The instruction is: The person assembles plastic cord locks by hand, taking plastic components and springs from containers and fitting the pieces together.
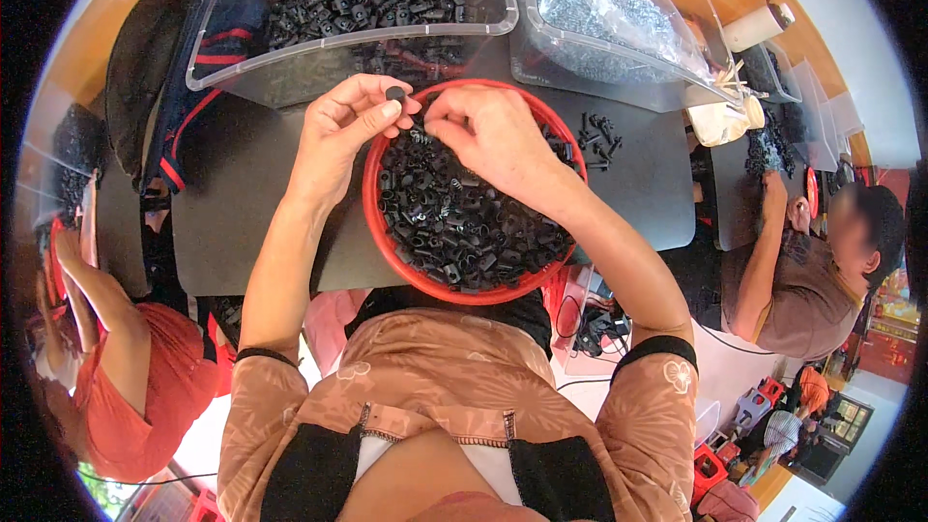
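Observation:
Over the far left rim of a red round basin, my left hand pinches a small black plastic part with a round end between thumb and fingers. My right hand is just right of it, above the basin, thumb and fingertips pressed together. What those fingertips hold, if anything, is hidden. Beneath both hands the basin is filled with small black plastic pieces, with a few metal springs among them.
A clear bin of black parts stands beyond the basin, beside another clear bin of silvery pieces. Loose black parts lie on the dark table. Dark cloth sits far left. People work at left and right.

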{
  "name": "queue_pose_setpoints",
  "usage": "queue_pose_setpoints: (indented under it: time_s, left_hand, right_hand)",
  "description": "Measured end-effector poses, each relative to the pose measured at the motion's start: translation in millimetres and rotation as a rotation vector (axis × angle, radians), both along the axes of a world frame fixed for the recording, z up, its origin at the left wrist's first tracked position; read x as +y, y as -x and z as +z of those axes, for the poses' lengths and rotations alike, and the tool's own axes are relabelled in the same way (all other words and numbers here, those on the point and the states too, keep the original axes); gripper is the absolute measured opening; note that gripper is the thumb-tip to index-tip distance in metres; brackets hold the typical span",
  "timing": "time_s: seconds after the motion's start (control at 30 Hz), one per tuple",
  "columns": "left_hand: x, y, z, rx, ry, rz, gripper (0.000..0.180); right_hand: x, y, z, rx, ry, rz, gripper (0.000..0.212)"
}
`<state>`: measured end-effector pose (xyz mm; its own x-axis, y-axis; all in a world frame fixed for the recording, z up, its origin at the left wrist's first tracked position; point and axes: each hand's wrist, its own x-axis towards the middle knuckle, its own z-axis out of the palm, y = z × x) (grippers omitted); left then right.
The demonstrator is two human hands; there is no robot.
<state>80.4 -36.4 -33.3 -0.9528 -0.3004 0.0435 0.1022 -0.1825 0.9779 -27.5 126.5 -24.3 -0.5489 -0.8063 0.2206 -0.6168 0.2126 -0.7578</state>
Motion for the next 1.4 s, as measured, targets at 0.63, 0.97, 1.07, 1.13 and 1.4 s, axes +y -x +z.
queue_pose_setpoints:
  time_s: [0.63,0.97,1.07,1.13,1.4]
  left_hand:
    - [-7,0,-5,0.002,-0.285,-0.109,0.025]
    - [-6,0,-7,-0.033,-0.211,-0.071,0.027]
    - [-5,1,-5,-0.031,-0.217,-0.063,0.027]
    - [-6,1,-7,-0.027,-0.213,-0.072,0.027]
    - [-3,0,-5,-0.053,-0.160,-0.087,0.024]
  right_hand:
    - [-19,-2,2,0.248,-0.460,0.097,0.012]
    - [-14,-1,-3,0.318,-0.457,0.137,0.012]
    - [-5,-1,-1,0.241,-0.346,0.113,0.012]
    - [0,0,-6,0.207,-0.242,0.056,0.013]
    - [6,1,-3,0.137,-0.215,0.010,0.014]
